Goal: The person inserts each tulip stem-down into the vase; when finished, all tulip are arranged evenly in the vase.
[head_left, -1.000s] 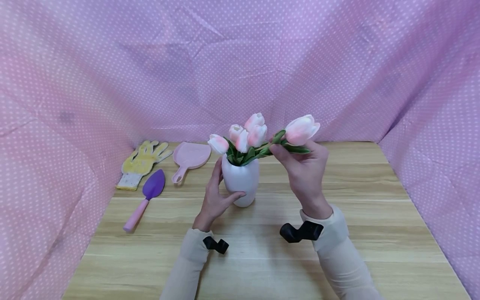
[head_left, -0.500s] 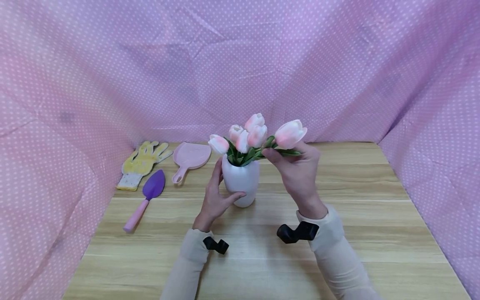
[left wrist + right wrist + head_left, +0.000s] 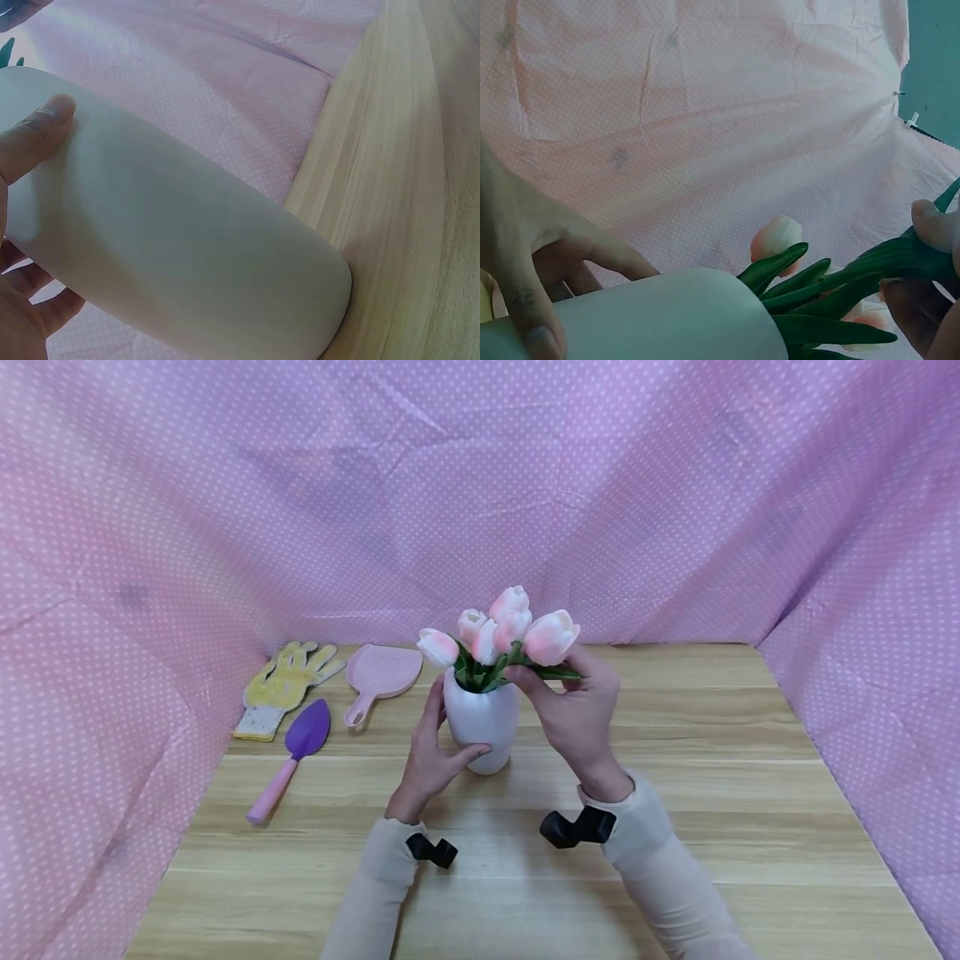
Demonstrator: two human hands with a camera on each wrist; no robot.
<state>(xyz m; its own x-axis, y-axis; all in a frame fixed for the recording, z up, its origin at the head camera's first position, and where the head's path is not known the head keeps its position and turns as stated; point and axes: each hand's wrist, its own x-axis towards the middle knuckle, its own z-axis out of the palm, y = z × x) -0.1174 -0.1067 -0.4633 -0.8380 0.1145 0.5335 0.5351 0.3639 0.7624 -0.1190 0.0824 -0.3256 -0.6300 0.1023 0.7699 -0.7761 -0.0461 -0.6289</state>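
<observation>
A white vase (image 3: pixel 486 720) stands upright on the wooden table, with several pink-and-white tulips (image 3: pixel 484 642) and green leaves rising from its mouth. My left hand (image 3: pixel 431 762) grips its left side, the thumb across the front. In the left wrist view the vase (image 3: pixel 195 217) lies between thumb and fingers. With thumb and fingers, my right hand (image 3: pixel 581 714) pinches the green stem of another tulip (image 3: pixel 552 637), whose bloom leans right of the bunch. The right wrist view shows this stem (image 3: pixel 885 259) running toward the vase mouth; its lower end is hidden among the leaves.
On the left of the table (image 3: pixel 735 760) lie a yellow-and-white glove (image 3: pixel 281 685), a pink dustpan (image 3: pixel 384 672) and a trowel (image 3: pixel 306 731) with a purple blade and pink handle. Pink dotted cloth (image 3: pixel 480 485) hangs behind and at both sides.
My right hand has moved left and slightly down, bringing the pinched tulip closer to the vase and the other blooms. The left hand and vase have stayed put.
</observation>
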